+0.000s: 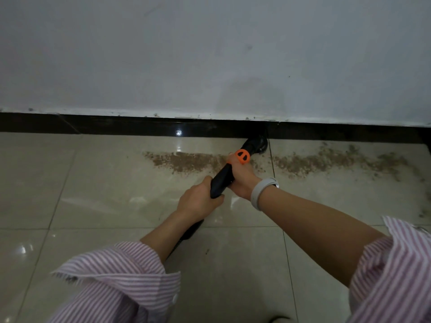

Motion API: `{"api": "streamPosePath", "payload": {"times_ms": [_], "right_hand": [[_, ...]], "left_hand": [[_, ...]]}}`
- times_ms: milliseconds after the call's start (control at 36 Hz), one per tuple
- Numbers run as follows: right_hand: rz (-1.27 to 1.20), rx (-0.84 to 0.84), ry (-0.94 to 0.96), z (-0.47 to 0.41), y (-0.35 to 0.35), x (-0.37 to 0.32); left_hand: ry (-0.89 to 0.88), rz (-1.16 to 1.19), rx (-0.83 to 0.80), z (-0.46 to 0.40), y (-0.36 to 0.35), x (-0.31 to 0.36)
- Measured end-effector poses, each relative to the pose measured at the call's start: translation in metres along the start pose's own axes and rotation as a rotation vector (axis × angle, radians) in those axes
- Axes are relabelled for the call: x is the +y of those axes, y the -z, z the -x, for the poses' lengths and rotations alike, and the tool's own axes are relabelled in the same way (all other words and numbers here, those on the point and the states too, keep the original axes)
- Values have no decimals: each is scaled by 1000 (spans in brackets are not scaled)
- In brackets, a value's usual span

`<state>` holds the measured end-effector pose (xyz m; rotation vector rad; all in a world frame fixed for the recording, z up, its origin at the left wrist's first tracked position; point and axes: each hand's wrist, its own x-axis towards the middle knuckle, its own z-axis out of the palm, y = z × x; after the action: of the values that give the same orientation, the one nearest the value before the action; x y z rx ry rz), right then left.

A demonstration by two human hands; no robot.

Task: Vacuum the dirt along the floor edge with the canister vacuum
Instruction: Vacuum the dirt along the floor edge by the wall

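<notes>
The wand (221,180) runs on a slant from lower left, near the person, up and to the right toward the wall, its long axis pointing at the skirting (116,125). It is a black tube with an orange collar (243,156) near its far end, and beyond the collar a black nozzle (256,144) touches the floor (105,183) right at the foot of the skirting, on a tile joint. The left hand (198,201) wraps around the wand at its lower part, fingers curled about the tube. The right hand (242,178) grips it higher up, just below the collar, with a pale band (261,192) on the wrist. A strip of brown dirt (186,160) lies on the glossy beige tiles to the left of the nozzle, and a wider, more scattered patch (338,162) lies to its right, both near the skirting but apart from it. Striped sleeves (121,276) are pushed up on both forearms. Above the dark skirting rises a white wall (210,54).
</notes>
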<state>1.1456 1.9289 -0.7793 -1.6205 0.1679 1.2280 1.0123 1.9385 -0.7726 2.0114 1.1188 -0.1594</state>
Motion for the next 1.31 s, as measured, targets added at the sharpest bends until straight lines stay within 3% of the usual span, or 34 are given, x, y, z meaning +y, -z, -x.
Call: {"api": "streamPosePath", "payload": {"times_ms": [194,417,722,1306], "right_hand": [[-11,-58,30,20,-24,5],[146,-300,-40,55,-97,46],[385,-497,-83,96,-211,108],[376,-380,-208,79,-169,96]], "left_hand": [[21,-30,91,23,21,-15],[201,173,203,84,44,-74],[414,428,422,149,68,-148],[345,394,282,133,48,-140]]}}
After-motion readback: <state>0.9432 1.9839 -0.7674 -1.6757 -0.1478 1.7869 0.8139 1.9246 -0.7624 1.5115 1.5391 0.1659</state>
